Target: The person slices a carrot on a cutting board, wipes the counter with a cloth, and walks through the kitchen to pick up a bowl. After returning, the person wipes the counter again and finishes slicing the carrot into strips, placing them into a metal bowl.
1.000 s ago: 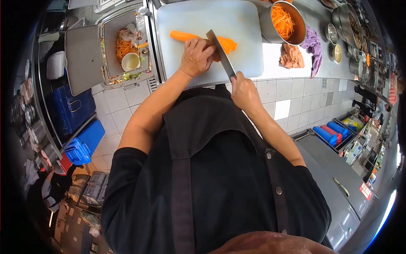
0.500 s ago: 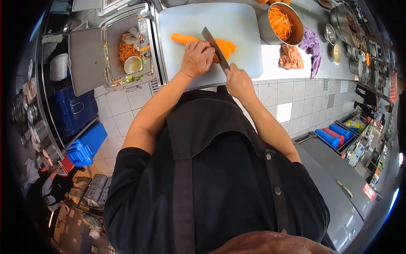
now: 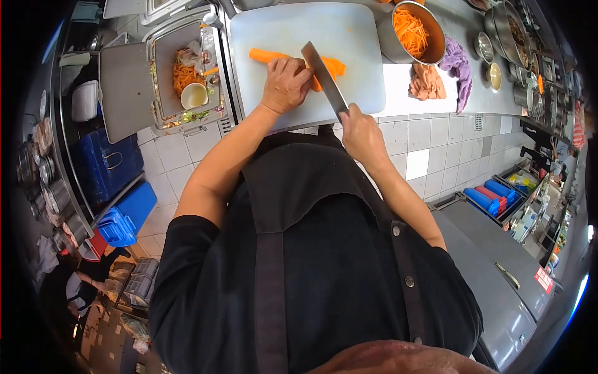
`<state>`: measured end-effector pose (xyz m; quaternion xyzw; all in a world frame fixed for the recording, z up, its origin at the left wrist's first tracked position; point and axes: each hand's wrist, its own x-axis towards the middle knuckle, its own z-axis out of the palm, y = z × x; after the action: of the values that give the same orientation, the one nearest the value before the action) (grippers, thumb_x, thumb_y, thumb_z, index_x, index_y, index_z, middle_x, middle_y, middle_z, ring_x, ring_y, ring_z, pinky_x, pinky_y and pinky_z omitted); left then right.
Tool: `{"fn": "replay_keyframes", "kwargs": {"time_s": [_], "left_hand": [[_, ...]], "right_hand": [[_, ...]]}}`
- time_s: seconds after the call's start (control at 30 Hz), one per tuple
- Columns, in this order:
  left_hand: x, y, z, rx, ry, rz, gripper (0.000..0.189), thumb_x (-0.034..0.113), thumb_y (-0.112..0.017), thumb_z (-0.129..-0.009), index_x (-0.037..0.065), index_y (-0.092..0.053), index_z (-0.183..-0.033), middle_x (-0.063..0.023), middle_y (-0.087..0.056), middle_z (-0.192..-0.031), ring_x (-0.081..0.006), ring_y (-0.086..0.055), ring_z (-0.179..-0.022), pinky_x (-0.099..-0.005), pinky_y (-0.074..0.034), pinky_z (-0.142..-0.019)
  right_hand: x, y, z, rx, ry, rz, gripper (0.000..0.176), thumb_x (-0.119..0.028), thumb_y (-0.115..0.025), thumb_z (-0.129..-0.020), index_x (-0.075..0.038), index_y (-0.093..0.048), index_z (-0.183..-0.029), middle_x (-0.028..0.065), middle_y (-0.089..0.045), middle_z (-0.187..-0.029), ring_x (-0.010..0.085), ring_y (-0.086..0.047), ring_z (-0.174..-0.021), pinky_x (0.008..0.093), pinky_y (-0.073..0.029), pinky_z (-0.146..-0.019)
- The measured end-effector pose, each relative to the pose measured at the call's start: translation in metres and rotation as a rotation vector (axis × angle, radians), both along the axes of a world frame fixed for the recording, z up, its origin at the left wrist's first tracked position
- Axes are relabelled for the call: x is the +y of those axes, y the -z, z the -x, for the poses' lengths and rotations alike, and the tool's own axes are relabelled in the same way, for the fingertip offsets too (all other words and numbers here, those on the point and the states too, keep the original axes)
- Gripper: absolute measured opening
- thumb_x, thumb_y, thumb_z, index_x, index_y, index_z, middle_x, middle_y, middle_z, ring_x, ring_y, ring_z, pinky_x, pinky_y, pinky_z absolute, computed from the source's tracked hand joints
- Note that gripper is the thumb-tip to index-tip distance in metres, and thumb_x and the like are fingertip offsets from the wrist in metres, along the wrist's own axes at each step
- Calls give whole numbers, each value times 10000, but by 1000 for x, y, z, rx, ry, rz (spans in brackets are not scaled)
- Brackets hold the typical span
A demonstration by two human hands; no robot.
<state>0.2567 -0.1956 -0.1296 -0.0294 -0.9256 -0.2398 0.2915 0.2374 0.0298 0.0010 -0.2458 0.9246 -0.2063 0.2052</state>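
Note:
A white cutting board (image 3: 349,31) lies in front of me with a peeled carrot (image 3: 261,56) on it. My left hand (image 3: 286,86) presses down on the carrot, its fingers curled over it and covering part of it. In my right hand (image 3: 362,134) is the handle of a knife (image 3: 326,80) with a broad blade. The blade slants across the board just right of my left fingers, over or beside thin carrot slices (image 3: 337,66). Whether its edge touches the carrot is hard to see.
A metal pot (image 3: 389,45) of shredded carrot stands right of the board, near a brown cloth (image 3: 427,83) and a purple cloth (image 3: 458,65). Left of the board, an open bin (image 3: 163,68) contains scraps and a cup (image 3: 194,95). Another person (image 3: 78,290) is at the far lower left.
My right hand and the knife handle have drawn back toward me and a little to the right. My left hand stays on the carrot, nearly in place.

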Motion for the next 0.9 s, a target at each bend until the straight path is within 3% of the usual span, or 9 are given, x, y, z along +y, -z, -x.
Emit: {"fn": "replay_keyframes", "kwargs": {"time_s": [0.23,0.67,0.9], "left_hand": [[-2,4,1,-10,23,-14,290,190,-748,-802,148,-730,-1089,-77,-621,-1074,-308,-591,-1055,-481,-402,-947],[-4,7,3,40,29,-76,178,181,-762,-831,158,-715,-1001,-28,-644,-1044,-264,-614,-1020,-467,-405,-915],[-5,8,2,76,32,-81,159,168,-755,-848,141,-715,-1000,-33,-646,-1058,-267,-612,-1032,-470,-413,-924]], "right_hand": [[15,-11,-10,10,-27,-42,220,-156,-604,-1046,22,-515,-953,311,-633,-712,541,-631,-705,618,-487,-648],[-36,71,18,34,-45,28,227,-162,-570,-1058,48,-527,-983,339,-655,-759,551,-657,-767,609,-527,-705],[-22,66,27,50,-17,29,234,-182,-594,-1050,38,-545,-987,328,-669,-788,551,-656,-778,611,-526,-705]]}}
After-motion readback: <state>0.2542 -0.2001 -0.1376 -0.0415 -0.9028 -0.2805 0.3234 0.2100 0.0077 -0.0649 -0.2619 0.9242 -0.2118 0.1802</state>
